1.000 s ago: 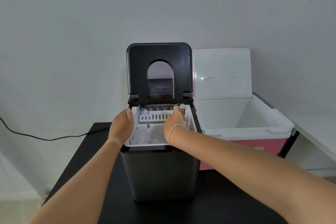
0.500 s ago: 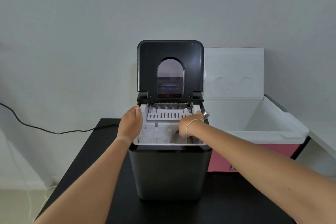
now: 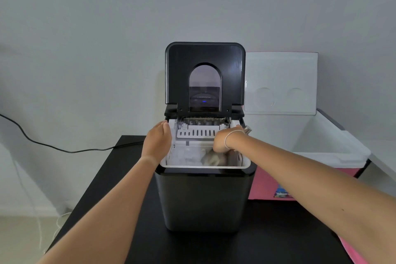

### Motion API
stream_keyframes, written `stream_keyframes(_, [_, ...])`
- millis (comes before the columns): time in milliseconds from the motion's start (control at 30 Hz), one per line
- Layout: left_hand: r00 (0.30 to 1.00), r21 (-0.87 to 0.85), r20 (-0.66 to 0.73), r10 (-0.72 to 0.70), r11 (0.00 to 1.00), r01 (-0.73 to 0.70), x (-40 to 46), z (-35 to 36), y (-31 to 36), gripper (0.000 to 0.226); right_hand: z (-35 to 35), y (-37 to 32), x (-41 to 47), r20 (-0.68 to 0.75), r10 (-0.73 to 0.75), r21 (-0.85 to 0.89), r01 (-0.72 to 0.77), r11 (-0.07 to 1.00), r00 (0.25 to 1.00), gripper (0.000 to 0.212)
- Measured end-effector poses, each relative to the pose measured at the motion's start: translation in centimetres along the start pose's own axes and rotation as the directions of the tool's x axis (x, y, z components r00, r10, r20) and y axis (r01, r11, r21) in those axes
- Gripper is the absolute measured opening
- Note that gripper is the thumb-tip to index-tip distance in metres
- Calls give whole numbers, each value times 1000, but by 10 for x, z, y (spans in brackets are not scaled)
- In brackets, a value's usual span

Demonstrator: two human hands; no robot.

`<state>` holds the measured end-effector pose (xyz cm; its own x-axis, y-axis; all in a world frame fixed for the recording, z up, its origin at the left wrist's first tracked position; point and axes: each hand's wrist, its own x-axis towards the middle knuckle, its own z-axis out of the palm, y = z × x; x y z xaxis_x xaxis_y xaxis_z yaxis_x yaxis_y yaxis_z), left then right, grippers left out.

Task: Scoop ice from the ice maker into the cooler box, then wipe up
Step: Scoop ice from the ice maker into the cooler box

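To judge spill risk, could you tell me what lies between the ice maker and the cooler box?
Nothing: in the head view the ice maker and cooler box stand side by side.

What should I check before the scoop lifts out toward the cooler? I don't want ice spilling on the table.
1. Black ice maker lid up: ok.
2. Pink cooler box open, white lid back: ok.
3. Left hand steadying the ice maker's white rim: ok.
4. Right hand gripping the metal scoop: ok, handle end visible.
5. Scoop loaded: cannot tell, blurred.
6. Black table dry: cannot tell.
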<state>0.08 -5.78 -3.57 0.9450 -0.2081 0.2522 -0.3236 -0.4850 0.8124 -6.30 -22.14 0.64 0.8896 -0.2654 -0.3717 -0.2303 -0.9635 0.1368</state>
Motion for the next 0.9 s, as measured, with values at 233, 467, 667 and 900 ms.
stream_keyframes(233, [1000, 18, 0, 1, 1000, -1, -1, 0, -1, 33, 15, -24, 11, 77, 3, -78, 3, 997, 997, 38])
stream_keyframes(467, [1000, 31, -3, 10, 999, -10, 2, 2, -2, 33, 34, -23, 11, 11, -91, -40, 91, 995, 996, 46])
stream_keyframes(667, [1000, 33, -7, 18, 999, -18, 2, 1, 0, 33, 28, -19, 2, -44, -124, 17, 125, 992, 991, 32])
stream_keyframes(900, [1000, 45, -4, 20, 999, -20, 4, 2, -5, 33, 29, -16, 9, -121, -74, 165, 94, 982, 990, 32])
